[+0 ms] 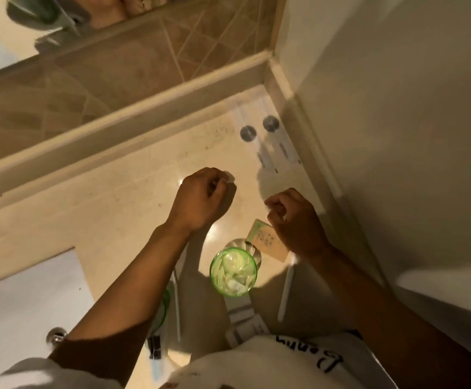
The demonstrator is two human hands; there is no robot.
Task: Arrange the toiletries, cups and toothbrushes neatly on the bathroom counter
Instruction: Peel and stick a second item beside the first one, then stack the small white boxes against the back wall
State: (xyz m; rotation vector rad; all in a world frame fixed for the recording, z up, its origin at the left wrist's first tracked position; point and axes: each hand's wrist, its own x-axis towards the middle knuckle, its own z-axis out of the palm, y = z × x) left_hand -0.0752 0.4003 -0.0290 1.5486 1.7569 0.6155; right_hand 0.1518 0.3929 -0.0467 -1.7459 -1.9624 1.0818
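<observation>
Both hands hover over the table [133, 197] near the corner. The left hand [200, 197] has its fingers curled, pinching something small and pale I can't identify. The right hand [296, 220] is curled too; whether it holds anything I cannot tell. A green cup [233, 272] stands between the forearms, a small box [268, 241] just beside it. Two tubes [268, 144] lie in the corner by the wall [397, 108]. Brown tiles [116, 68] back the table.
</observation>
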